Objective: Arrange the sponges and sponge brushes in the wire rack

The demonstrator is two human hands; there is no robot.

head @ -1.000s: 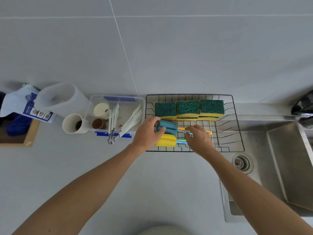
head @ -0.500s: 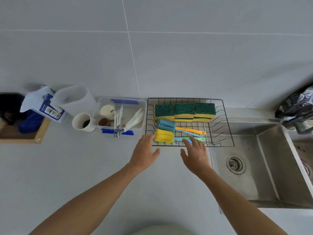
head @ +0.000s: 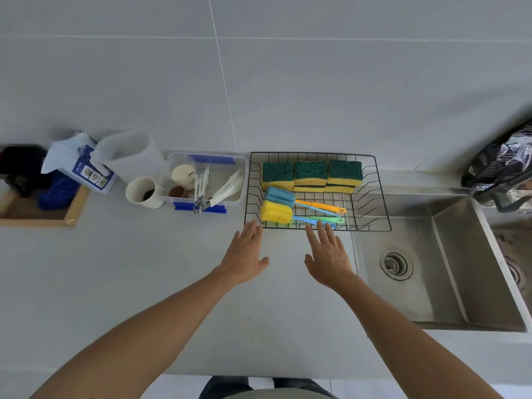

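Counter, pale grey and wide, fills the lower frame, with a steel sink sunk into it at right. Against the wall at centre sits the wire rack, and everything the task names appears to be already in it. Along its upper side three green-topped yellow sponges stand in a row, touching one another. Below them lie the sponge brushes, their long axes running left to right across the frame: foam heads at the left, thin handles pointing right toward the sink. The blue-headed brush with an orange handle lies uppermost; the yellow-headed brush lies just below it, and a further blue handle shows at the rack's lower edge, though how many brushes are stacked there is hard to tell.

Both hands hover over the counter just below the rack, palms down. The left hand has fingers spread flat and holding nothing, tips at the rack's lower left corner, nearest the foam heads. The right hand is likewise flat and empty, its tips overlapping the lower rim near the handles.

To the left, a clear tub holds white utensils and small cups; beside it stands a paper cup with dark dregs.
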